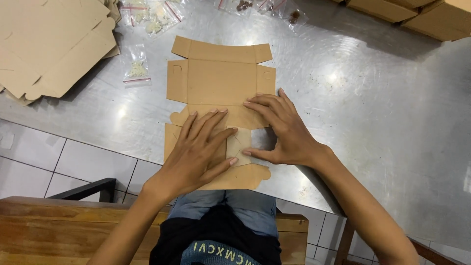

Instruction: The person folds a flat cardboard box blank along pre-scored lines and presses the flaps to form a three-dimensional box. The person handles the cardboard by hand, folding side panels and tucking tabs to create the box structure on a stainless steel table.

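A flat brown cardboard box blank (218, 81) lies unfolded on the steel table (373, 108), its near end hanging over the table's edge. My left hand (198, 149) lies palm down on the lower left part of the blank, fingers spread. My right hand (282, 130) presses on the blank's lower right side, fingers pointing left along a fold line, thumb touching the panel near my left thumb. Neither hand grips anything; both push flat on the cardboard.
A stack of flat cardboard blanks (46, 44) sits at the far left. Small clear bags of pale bits (136, 68) lie by it and along the far edge. Folded cardboard boxes (431, 17) stand at the far right. A wooden bench (59, 225) is below.
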